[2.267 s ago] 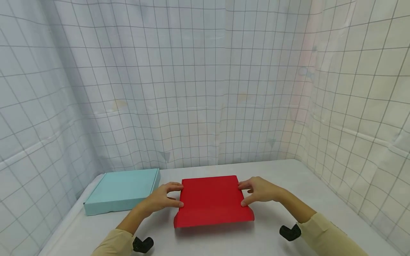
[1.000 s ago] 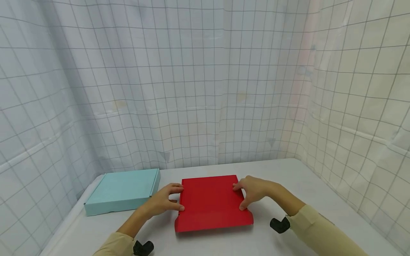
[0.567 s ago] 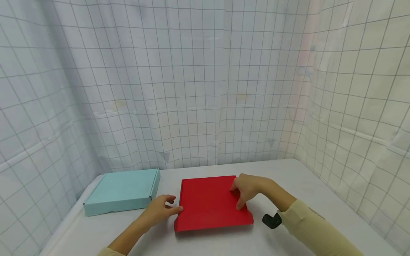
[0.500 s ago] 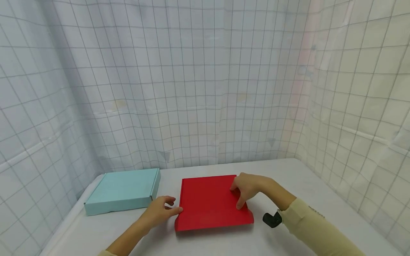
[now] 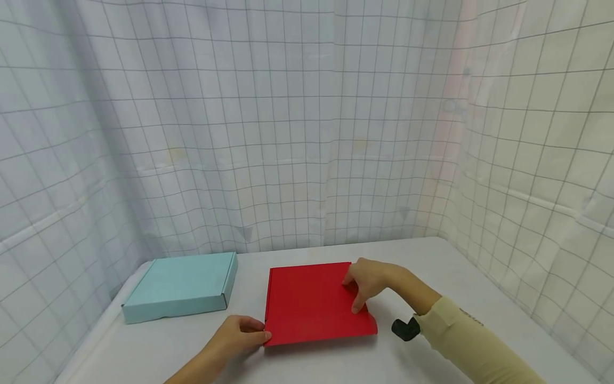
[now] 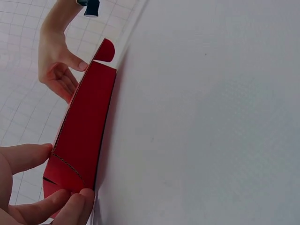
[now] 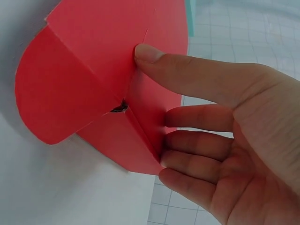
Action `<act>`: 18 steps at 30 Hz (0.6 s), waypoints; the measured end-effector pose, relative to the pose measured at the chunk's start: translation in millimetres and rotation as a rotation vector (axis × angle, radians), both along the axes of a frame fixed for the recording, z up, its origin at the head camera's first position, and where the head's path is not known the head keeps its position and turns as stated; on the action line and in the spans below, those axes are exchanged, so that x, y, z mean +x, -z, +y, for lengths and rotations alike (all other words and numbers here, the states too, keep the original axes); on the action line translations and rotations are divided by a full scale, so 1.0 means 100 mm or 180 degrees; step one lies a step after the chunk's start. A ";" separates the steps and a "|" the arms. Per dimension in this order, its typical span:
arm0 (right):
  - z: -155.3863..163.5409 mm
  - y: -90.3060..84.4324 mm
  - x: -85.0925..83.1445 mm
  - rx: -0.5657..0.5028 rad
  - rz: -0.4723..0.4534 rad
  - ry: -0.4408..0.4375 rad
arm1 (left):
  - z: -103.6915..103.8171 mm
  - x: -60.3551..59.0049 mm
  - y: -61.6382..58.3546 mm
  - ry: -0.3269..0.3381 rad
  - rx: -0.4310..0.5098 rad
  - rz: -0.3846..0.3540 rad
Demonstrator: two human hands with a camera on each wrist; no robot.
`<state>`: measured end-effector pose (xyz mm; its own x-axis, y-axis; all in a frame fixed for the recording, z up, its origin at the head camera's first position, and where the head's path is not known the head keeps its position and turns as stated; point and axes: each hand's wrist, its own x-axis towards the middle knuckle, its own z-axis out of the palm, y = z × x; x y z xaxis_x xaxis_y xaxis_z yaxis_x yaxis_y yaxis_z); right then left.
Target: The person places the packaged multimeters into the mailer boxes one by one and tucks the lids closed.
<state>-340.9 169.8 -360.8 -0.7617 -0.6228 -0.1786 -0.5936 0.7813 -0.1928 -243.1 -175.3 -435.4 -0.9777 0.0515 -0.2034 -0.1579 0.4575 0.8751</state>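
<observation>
A flat red cardboard box (image 5: 314,301) lies on the white table (image 5: 431,266) in front of me. My left hand (image 5: 259,336) pinches its near left corner; in the left wrist view the thumb (image 6: 28,157) lies on the lid and the fingers (image 6: 70,206) sit below the corner. My right hand (image 5: 356,294) holds the right edge, with the thumb (image 7: 150,54) pressing on the lid and the fingers (image 7: 187,140) against the side wall. A rounded red flap (image 7: 61,103) sticks out at the near right corner.
A closed pale teal box (image 5: 179,285) lies left of the red box, near the table's left edge. Gridded white curtains (image 5: 307,133) close in the table at the back and both sides. A black wrist mount (image 5: 405,329) sits on my right forearm.
My left hand has slid from the middle of the box's left edge to the near left corner. The right hand has moved onto the lid's right edge, and the front edge lies lower.
</observation>
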 end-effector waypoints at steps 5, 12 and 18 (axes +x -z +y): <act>-0.03 -0.02 0.00 0.0016 -0.0002 -0.0030 | 0.01 0.03 0.00 -0.0049 0.0134 -0.0073; -0.04 -0.03 0.01 0.0008 -0.0011 -0.0040 | 0.01 0.03 -0.01 -0.0092 0.0311 -0.0234; -0.03 -0.03 0.01 0.0008 -0.0019 -0.0023 | 0.00 0.01 0.00 0.0002 0.0417 -0.0249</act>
